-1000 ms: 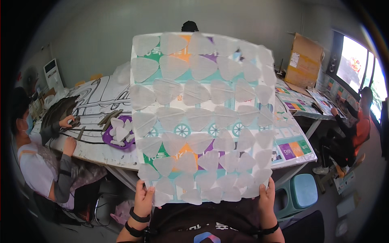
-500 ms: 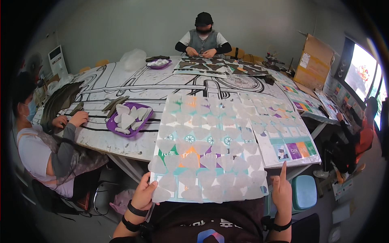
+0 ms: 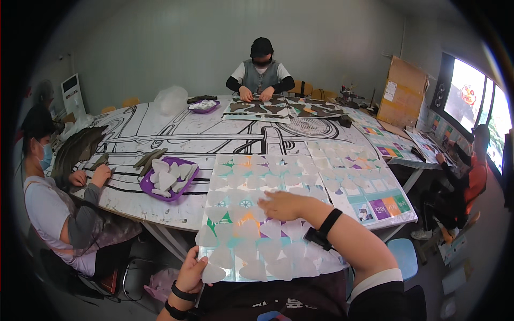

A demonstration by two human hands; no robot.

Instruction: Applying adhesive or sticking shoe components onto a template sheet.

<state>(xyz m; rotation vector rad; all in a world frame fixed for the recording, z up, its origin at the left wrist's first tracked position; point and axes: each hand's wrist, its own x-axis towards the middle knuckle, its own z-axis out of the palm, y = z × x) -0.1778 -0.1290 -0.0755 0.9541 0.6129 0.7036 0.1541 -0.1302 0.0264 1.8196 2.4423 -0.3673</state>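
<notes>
Left hand [image 3: 190,272] clamps flat multicolour printed board [image 3: 247,218], lower centre; right hand [image 3: 281,205] loosely open over it, no hold visible. Board mostly covered with grey-white rounded thin pieces [image 3: 248,231]; loose grey-white chunks [image 3: 172,172] remain in purple plastic basket [image 3: 170,198], left of centre.

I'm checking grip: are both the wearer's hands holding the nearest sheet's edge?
No: the left hand holds the sheet at its left edge, while the right hand is over its middle.

Pale grey pieces [image 3: 251,269], multicoloured printed board [image 3: 211,225]
</notes>
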